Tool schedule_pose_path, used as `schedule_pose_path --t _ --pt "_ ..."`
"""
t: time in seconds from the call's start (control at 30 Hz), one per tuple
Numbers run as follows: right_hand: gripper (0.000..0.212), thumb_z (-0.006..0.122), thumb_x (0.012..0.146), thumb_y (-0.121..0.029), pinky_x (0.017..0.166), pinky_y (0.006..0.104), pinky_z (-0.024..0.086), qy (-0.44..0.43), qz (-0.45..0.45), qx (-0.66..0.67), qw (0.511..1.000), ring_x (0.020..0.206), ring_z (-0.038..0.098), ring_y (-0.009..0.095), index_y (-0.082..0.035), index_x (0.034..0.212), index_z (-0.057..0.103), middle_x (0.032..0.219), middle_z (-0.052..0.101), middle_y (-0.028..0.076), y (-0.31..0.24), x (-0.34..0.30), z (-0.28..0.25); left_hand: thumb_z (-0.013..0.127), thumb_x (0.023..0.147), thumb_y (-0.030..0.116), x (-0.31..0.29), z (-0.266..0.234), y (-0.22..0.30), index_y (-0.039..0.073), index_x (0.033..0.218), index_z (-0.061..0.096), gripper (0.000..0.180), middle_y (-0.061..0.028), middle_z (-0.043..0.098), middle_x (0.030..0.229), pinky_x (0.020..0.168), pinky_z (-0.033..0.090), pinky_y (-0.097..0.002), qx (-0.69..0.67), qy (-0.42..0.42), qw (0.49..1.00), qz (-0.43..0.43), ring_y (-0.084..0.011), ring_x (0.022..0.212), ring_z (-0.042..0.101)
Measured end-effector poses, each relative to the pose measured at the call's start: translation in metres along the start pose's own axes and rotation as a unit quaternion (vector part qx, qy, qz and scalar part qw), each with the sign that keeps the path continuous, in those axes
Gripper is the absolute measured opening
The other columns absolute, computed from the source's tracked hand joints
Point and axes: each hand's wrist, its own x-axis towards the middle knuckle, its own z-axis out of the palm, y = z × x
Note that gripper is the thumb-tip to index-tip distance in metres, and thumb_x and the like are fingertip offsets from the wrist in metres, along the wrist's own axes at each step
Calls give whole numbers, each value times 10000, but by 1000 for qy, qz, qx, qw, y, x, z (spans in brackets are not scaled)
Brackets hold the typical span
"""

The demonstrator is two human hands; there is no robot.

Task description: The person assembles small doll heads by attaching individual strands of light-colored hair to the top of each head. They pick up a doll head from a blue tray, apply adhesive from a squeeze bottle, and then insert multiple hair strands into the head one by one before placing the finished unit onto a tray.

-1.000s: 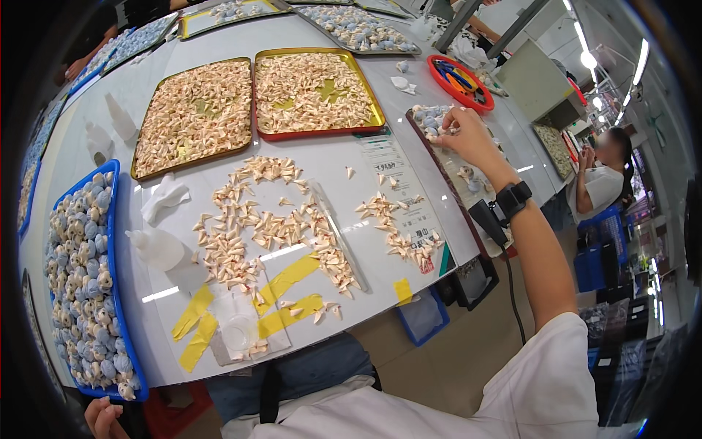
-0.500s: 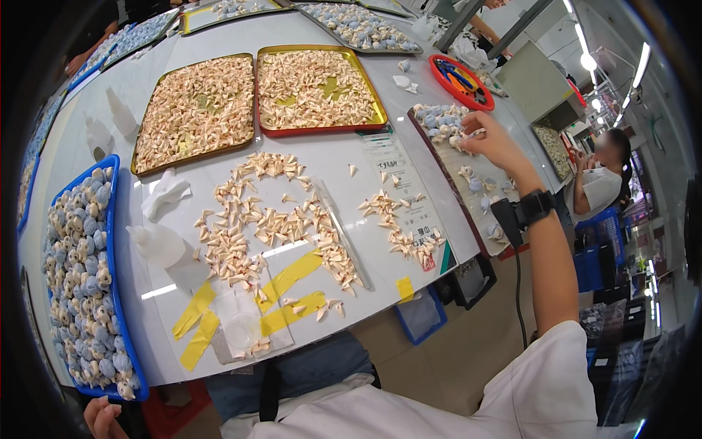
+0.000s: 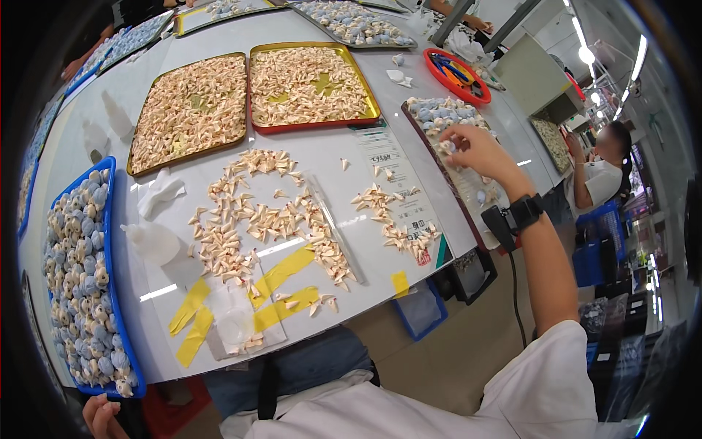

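Small pale blue-and-cream folded pieces [image 3: 439, 117] fill the dark brown tray [image 3: 414, 121] at the upper right of the frame. The right hand [image 3: 475, 150] has drifted a little down that tray over the last second and now pinches one piece between narrowed fingertips [image 3: 447, 144]. The left hand [image 3: 102, 415] sits at the lower left, below the surface [image 3: 329, 157]; its grip cannot be told.

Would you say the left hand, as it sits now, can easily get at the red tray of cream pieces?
Probably not: the left hand sits below the table edge, and the red tray lies far across, beyond the loose cream pieces.
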Motion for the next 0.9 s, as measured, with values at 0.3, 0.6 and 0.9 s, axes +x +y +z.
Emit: schedule_pose_path --t 0.3,0.6,0.9 --pt "359 711 672 -121 801 322 430 155 -130 -41 978 893 529 211 -88 1007 588 972 556 81 7 0 -4 576 850 30 -1 -2 0 -49 810 632 104 -160 615 841 636 498 -325 -13 4 1000 -5 -253 748 592" --pt "311 540 855 -254 928 365 362 62 49 -96 992 1065 488 274 -65 1102 558 1104 539 127 36 -92 -8 573 844 16 0 7 0 -50 802 631 98 -171 609 823 647 503 -332 -1 -4 1000 5 -270 746 595" --pt "320 585 794 -256 852 395 393 199 -5 -178 964 975 496 319 -98 1071 559 1101 506 100 5 -123 39 558 846 4 3 4 5 -55 820 630 97 -181 616 844 656 506 -335 -14 -19 999 32 -280 775 602"
